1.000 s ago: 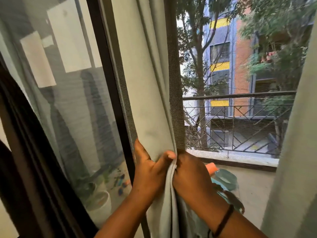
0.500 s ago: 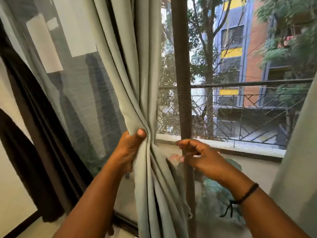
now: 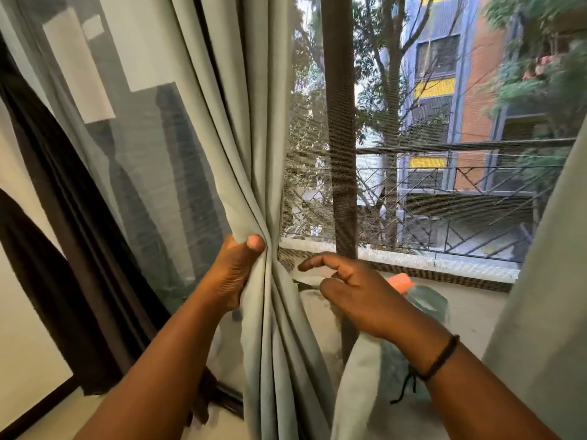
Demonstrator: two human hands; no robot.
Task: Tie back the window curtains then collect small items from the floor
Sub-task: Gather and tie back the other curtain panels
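The pale green left curtain (image 3: 235, 128) hangs bunched into folds in front of the window. My left hand (image 3: 233, 274) grips the gathered folds at waist height, thumb on top. To the right, my right hand (image 3: 346, 287) hovers beside the bunch with fingers loosely curled, holding nothing; a black cord bracelet sits on its wrist. A second pale green curtain (image 3: 546, 296) hangs at the right edge. No tie-back is visible.
A dark vertical window post (image 3: 338, 122) with mesh screen stands behind the hands. Beyond it lie a balcony railing (image 3: 460, 192), an orange object (image 3: 401, 281) and a teal container (image 3: 427, 301). A dark brown curtain (image 3: 63, 249) hangs at left by the wall.
The left curtain was pulled leftward and gathered into a bunch in my left hand. My right hand let go of the fabric and now hovers beside it.
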